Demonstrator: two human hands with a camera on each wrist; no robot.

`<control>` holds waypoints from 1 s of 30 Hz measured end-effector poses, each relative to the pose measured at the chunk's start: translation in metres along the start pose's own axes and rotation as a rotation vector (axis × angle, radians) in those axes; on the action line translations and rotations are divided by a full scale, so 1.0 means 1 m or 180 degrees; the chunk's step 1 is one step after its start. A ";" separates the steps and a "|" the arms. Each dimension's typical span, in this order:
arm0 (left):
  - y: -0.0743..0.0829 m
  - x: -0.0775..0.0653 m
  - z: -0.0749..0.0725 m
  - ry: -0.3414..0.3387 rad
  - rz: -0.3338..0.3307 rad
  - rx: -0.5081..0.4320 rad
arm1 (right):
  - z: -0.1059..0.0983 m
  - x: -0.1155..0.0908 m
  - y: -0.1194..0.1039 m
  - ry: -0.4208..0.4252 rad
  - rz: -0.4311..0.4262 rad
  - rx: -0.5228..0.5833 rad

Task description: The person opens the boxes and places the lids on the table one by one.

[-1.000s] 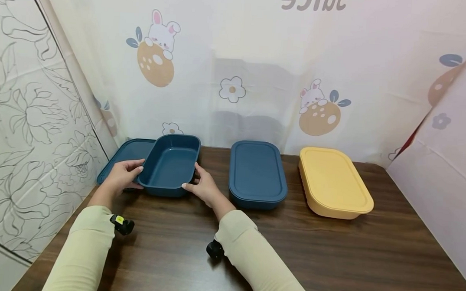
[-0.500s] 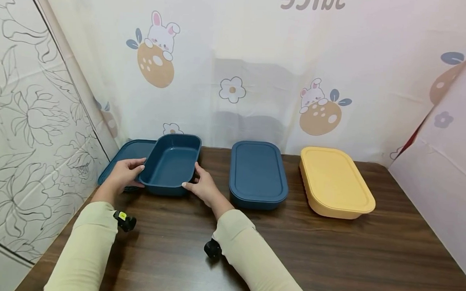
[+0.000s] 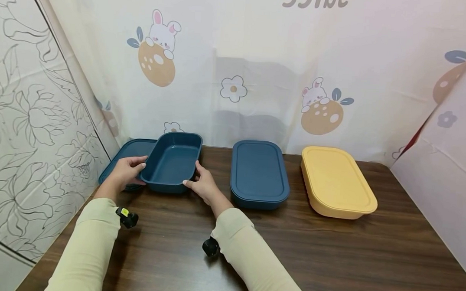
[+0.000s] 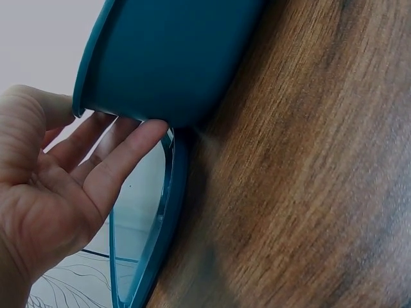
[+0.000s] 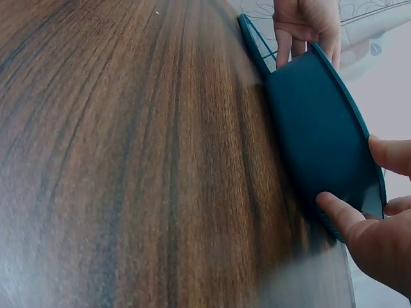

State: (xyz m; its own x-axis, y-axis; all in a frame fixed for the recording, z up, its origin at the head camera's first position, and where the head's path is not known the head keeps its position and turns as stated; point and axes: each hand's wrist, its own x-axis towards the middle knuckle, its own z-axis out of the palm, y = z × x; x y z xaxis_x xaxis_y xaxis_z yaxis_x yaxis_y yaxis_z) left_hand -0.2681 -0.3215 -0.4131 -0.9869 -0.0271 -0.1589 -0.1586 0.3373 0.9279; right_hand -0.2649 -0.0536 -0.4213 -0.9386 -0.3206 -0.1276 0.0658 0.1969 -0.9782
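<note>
Between both hands is a dark teal food container [image 3: 164, 188] without a lid, its inside bare. My left hand [image 3: 126, 173] holds it at the left rim near the front corner. In the left wrist view the thumb is at the rim and the fingers lie against the container's wall [image 4: 167, 58]. At the right front corner, my right hand [image 3: 204, 185] grips the rim and side, and the right wrist view shows its thumb and fingers spread along the wall [image 5: 314, 128]. A teal lid [image 3: 133, 151] lies on the table to the left, partly hidden by the container and left hand.
A blue lidded container [image 3: 260, 172] stands to the right of the hands. Farther right is a yellow lidded container [image 3: 338, 180]. All stand on a dark wooden table [image 3: 166, 246], with a printed curtain [image 3: 261, 42] right behind them and a flower-patterned panel [image 3: 42, 124] at the left.
Both hands have shifted the open teal container slightly away, toward the curtain, keeping their hold on it. The other containers have stayed in place; the head view has drifted a little.
</note>
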 end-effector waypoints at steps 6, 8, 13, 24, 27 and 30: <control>0.000 0.000 0.000 0.0013 -0.0024 -0.0020 | 0.000 0.000 -0.001 0.0017 0.0022 0.0024; 0.000 0.001 0.000 0.0012 -0.0026 -0.0022 | 0.001 -0.001 -0.001 0.0009 0.0021 0.0037; 0.000 0.001 -0.001 0.0022 -0.0040 -0.0034 | 0.001 -0.002 0.000 -0.0010 0.0033 -0.0010; 0.002 0.000 0.001 0.0016 -0.0106 -0.0043 | 0.002 -0.004 -0.002 -0.0085 0.0020 -0.0130; 0.002 0.002 0.002 0.0029 -0.0135 -0.0058 | 0.002 -0.004 -0.002 -0.0068 0.0026 -0.0141; 0.002 0.003 0.002 0.0041 -0.0166 -0.0040 | 0.002 -0.003 -0.002 -0.0072 0.0025 -0.0127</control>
State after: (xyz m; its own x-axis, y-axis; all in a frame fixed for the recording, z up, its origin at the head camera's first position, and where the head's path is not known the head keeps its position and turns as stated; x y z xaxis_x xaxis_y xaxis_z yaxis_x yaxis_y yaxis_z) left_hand -0.2717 -0.3185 -0.4122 -0.9776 -0.0565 -0.2027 -0.2100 0.3232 0.9227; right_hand -0.2615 -0.0549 -0.4197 -0.9302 -0.3396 -0.1393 0.0590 0.2362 -0.9699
